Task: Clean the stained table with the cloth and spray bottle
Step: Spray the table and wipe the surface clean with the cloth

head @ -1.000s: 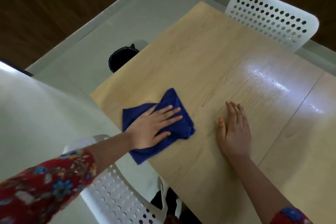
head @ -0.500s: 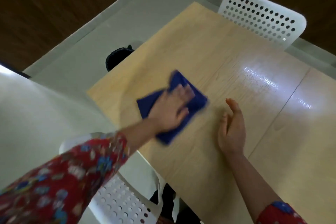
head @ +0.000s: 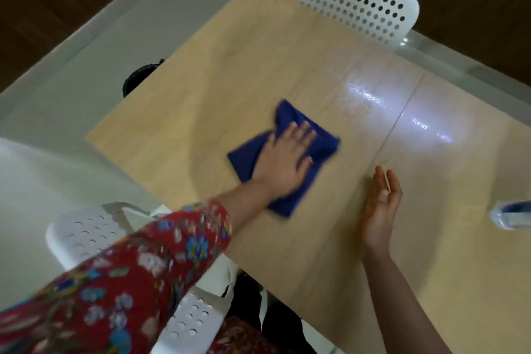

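Down at the near left, a white perforated plastic chair (head: 86,233) sits by the table corner. Your arm in the red flower-print sleeve (head: 129,282) crosses over it, reaching out and to the right. Past the table's left edge there's a round black bin (head: 140,77) on the grey floor, partly hidden by the tabletop.

The light wooden table (head: 201,95) has plenty of bare wood along its left and far edges. The folded dark blue cloth (head: 244,158) lies about mid-width, well in from both of those edges. Your left hand (head: 287,164) is flat on it, palm down, fingers stretched out and pressing, not curled round it. Hand and cloth are both a bit blurred.

A second white perforated chair (head: 359,0) stands against the far edge.

Your right hand (head: 379,201) is near the cloth but apart from it. It's turned on its little-finger side, fingers straight and together, palm facing left, holding nothing. It looks to be resting on the wood, though I can't tell for sure.

A thin seam (head: 402,112) runs across the top right by it, with a shiny glare patch (head: 362,95) further along.

Way over at the right border, the clear spray bottle with a blue part (head: 511,214) is on the table, well apart from both hands. It's cut off by the frame and too blurry to say whether it's upright.
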A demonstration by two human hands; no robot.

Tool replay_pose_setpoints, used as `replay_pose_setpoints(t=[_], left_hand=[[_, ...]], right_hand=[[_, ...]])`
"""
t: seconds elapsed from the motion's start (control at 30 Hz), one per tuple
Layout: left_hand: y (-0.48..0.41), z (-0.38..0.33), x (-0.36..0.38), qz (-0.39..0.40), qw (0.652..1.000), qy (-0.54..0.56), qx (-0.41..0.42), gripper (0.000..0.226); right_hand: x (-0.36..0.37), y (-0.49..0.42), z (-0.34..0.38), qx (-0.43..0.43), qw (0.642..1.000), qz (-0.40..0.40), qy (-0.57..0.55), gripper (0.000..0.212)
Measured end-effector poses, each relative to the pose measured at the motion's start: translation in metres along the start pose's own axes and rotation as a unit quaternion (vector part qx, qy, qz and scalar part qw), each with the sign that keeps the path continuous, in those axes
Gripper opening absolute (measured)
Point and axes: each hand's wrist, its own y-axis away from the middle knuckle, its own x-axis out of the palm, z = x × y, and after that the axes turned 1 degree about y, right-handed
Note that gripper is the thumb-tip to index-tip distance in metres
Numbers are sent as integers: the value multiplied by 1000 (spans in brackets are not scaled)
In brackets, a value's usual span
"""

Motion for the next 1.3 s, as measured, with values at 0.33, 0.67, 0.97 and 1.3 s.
replay_pose_setpoints(t=[0.33,0.67,0.97,1.3], left_hand=[[5,-15,-1,-24,995,16,-93,57],[146,-37,38,28,991,-5,128,57],[72,88,-19,-39,973,-22,-228,59],[120,169,-25,10,999,-25,26,56]], right_hand=[[-5,-6,18,92,982,-44,-159,35],[2,30,5,37,999,-15,2,59],[63,45,1,-55,959,122,249,53],[112,48,-6,-116,912,125,373,53]])
